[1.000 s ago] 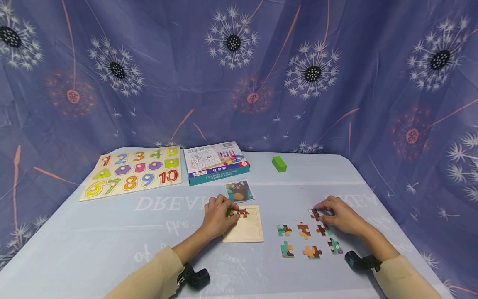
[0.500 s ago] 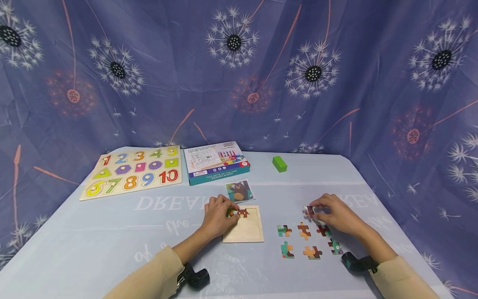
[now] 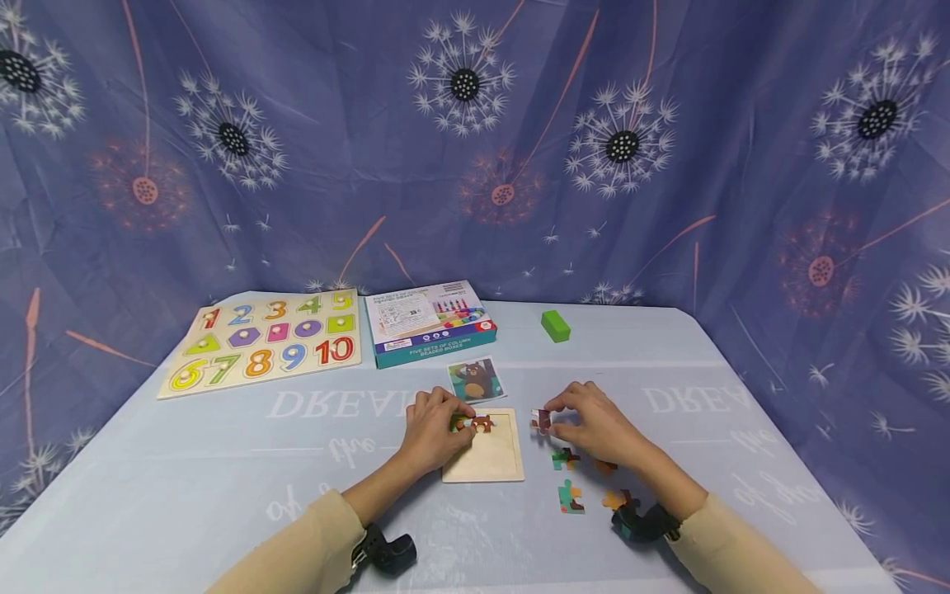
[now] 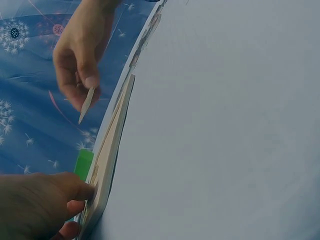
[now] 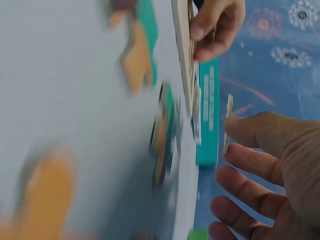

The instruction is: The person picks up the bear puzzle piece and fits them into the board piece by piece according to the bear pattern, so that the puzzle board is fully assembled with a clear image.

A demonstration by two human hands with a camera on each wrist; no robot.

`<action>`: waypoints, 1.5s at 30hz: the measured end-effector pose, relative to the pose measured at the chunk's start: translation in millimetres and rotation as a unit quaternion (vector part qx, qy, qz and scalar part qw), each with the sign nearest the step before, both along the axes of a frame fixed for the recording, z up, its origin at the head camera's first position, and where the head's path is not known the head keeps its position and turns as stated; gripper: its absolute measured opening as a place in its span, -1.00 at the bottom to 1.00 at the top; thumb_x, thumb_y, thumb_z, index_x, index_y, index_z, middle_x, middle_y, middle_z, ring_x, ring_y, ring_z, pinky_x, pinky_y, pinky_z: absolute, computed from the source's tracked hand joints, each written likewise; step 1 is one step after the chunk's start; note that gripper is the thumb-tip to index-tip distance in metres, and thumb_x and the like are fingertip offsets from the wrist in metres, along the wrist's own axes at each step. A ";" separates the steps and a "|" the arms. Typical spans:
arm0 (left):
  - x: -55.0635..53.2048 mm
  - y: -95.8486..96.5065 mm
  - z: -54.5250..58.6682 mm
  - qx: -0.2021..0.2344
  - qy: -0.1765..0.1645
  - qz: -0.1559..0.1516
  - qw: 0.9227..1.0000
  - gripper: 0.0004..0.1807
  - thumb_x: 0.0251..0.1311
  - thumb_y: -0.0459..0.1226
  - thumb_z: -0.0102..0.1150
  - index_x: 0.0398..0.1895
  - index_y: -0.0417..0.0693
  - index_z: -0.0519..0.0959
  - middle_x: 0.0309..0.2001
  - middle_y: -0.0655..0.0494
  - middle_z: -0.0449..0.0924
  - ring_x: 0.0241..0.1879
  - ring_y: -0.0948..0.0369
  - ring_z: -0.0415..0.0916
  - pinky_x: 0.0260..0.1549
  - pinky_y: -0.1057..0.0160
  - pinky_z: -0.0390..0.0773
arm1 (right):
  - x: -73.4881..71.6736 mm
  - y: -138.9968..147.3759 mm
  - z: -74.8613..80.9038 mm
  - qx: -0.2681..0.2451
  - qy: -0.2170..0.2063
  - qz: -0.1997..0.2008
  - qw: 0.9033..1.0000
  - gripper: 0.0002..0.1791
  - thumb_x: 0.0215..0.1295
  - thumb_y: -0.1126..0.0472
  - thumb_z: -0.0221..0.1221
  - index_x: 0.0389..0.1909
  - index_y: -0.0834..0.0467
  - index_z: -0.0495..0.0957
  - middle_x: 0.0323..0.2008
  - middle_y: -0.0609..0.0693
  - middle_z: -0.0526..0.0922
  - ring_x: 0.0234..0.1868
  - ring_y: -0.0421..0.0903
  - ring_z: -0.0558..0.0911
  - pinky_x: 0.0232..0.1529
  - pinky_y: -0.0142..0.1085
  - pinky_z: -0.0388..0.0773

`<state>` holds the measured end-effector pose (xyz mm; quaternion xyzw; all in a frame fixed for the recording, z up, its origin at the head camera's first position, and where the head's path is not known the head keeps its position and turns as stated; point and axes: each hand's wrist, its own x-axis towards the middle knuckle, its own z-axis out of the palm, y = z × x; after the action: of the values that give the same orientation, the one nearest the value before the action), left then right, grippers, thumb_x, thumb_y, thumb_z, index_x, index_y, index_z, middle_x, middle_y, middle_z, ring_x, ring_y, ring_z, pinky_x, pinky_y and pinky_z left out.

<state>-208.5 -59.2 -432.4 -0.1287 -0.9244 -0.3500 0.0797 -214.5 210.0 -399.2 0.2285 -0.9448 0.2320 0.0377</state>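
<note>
My right hand (image 3: 597, 422) pinches a brown jigsaw piece (image 3: 541, 421) between thumb and forefinger, above the table just right of the wooden puzzle tray (image 3: 482, 470). In the right wrist view this piece (image 5: 228, 125) stands edge-on, the other fingers spread below. My left hand (image 3: 433, 431) is at the tray's upper left corner, thumb and forefinger closed about a jigsaw piece (image 3: 458, 421) that they partly hide. Beside it in the tray's top row lies a brown bear-face piece (image 3: 484, 423). Several loose pieces, among them a teal-and-orange one (image 3: 571, 497), lie right of the tray, partly behind my right arm.
A bear picture card (image 3: 477, 380) lies just beyond the tray. Farther back are a number board (image 3: 267, 342), a flat boxed set (image 3: 430, 322) and a green block (image 3: 555, 326). A patterned curtain (image 3: 356, 124) hangs behind the table.
My right hand has lifted the brown jigsaw piece off the table at the right and carried it left, close to the tray. My left hand has stayed in place.
</note>
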 end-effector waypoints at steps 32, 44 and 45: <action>0.0 -0.2 0.3 -0.005 0.006 -0.001 1.000 -0.80 -0.11 -0.21 0.30 -0.33 0.05 0.66 -0.22 0.09 0.43 -0.16 0.11 0.20 -0.15 0.02 0.13 | -21.6 -57.7 -12.8 0.057 0.000 0.046 0.997 -0.72 -0.01 0.10 0.34 -0.21 -0.01 0.68 -0.28 -0.15 0.56 -0.27 -0.22 0.36 -0.22 -0.30 0.31; -0.7 -0.1 2.2 -0.007 -0.005 -0.001 1.000 -0.77 -0.14 -0.22 0.30 -0.31 0.03 0.64 -0.22 0.07 0.43 -0.17 0.11 0.19 -0.13 0.03 0.12 | -21.3 -59.8 -11.1 0.064 -0.009 0.038 0.997 -0.73 -0.02 0.08 0.35 -0.23 -0.04 0.68 -0.29 -0.16 0.54 -0.28 -0.22 0.36 -0.22 -0.30 0.29; -0.6 0.1 2.6 -0.007 -0.006 -0.002 1.000 -0.76 -0.14 -0.22 0.30 -0.31 0.03 0.64 -0.22 0.07 0.43 -0.17 0.11 0.19 -0.13 0.03 0.12 | -21.3 -59.7 -11.1 0.064 -0.009 0.038 0.997 -0.73 -0.02 0.08 0.35 -0.23 -0.05 0.68 -0.29 -0.16 0.54 -0.28 -0.22 0.36 -0.22 -0.30 0.29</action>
<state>-209.1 -59.1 -429.8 -0.1287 -0.9271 -0.3443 0.0728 -235.8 150.3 -410.3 0.2643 -0.9485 0.1744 0.0053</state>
